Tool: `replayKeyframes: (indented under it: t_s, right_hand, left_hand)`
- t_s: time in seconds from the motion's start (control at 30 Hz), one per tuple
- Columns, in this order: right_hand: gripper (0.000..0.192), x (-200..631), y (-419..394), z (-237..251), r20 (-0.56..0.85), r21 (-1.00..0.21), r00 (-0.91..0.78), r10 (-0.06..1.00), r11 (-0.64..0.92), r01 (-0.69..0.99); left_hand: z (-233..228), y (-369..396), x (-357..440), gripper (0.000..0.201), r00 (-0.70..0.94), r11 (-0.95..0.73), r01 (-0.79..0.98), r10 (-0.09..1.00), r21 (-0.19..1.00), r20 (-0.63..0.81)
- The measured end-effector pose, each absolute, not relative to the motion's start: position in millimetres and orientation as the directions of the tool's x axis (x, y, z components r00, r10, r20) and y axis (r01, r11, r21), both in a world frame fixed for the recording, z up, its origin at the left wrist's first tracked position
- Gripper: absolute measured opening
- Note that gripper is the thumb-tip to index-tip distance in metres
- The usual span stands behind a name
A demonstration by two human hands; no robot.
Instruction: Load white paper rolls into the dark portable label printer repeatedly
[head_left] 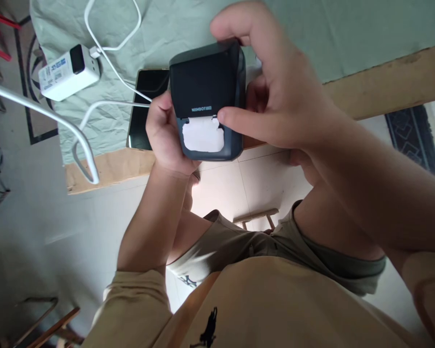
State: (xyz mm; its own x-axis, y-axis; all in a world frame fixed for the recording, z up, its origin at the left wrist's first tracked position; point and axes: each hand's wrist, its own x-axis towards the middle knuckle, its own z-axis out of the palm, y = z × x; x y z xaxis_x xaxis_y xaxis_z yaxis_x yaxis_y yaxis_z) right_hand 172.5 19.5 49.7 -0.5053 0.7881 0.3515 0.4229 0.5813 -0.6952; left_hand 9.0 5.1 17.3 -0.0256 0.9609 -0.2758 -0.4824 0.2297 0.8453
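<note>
I hold a small dark label printer (206,87) in front of me, above the table's near edge. A white label (203,135) sticks out of its slot, below the light brand lettering. My left hand (165,137) grips the printer's left side from below. My right hand (275,92) wraps over its top and right side, with the thumb tip resting at the label's right corner.
A wooden table (384,82) carries a wrinkled pale green cloth (166,29). On it lie a dark phone (145,111), a white power bank (67,72) and white cables (105,104). Below are a pale tiled floor, my knees and a stool.
</note>
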Motion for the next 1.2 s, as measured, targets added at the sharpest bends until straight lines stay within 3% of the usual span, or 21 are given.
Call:
replayKeyframes:
  t_s: [0.17,0.43,0.83,1.03,1.2]
  right_hand:
    - [0.055,173,22,48,0.289,-0.725,-0.516,0.807,0.536,0.433]
    - [0.056,175,26,42,0.32,-0.714,-0.536,0.781,0.571,0.406]
    - [0.062,175,24,36,0.384,-0.71,-0.546,0.745,0.616,0.341]
    - [0.065,175,25,34,0.384,-0.711,-0.557,0.737,0.621,0.331]
    - [0.065,175,27,31,0.382,-0.701,-0.572,0.726,0.631,0.333]
  left_hand:
    - [19,5,11,0.032,0.075,0.155,-0.528,0.988,0.835,-0.135]
    - [12,5,6,0.023,0.03,0.073,-0.527,0.997,0.847,-0.067]
    - [21,-7,17,0.032,-0.058,0.01,-0.521,0.997,0.854,-0.047]
    - [23,-8,18,0.045,0.107,0.096,-0.499,0.993,0.861,-0.048]
    - [17,-5,14,0.048,0.056,0.077,-0.448,0.997,0.891,-0.058]
